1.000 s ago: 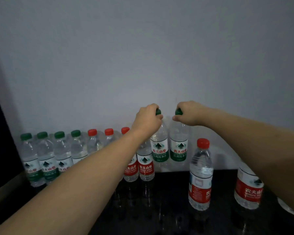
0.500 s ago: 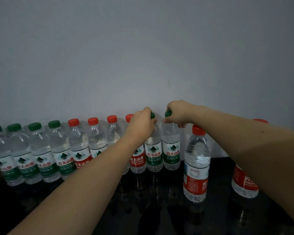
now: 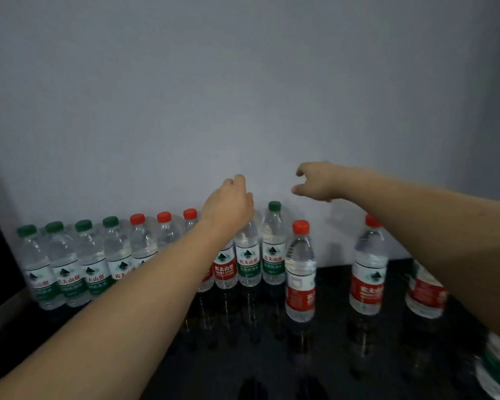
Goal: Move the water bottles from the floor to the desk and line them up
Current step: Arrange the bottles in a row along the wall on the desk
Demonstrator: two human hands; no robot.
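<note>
Bottles point(image 3: 168, 255) stand upright in a tight row along the wall at the back of the dark glossy counter point(image 3: 329, 356), running from the left of the frame to its centre: green caps at the far left, red caps next, then two green-labelled ones closing the row. Three red-labelled bottles point(image 3: 368, 267) stand apart toward the right, forward of the row, and part of another shows at the lower right corner. The left hand point(image 3: 228, 206) hovers over the second-last bottle, hiding its cap; its fingers are turned away, so I cannot tell whether it has hold of anything. The right hand point(image 3: 315, 180) hangs in the air at centre right, loosely curled and holding nothing, above the last green-capped bottle point(image 3: 273, 243). The risk from here looks like a forearm sweeping back low: the right one passes close over the loose bottles, and a clip could topple them on the slick surface.
</note>
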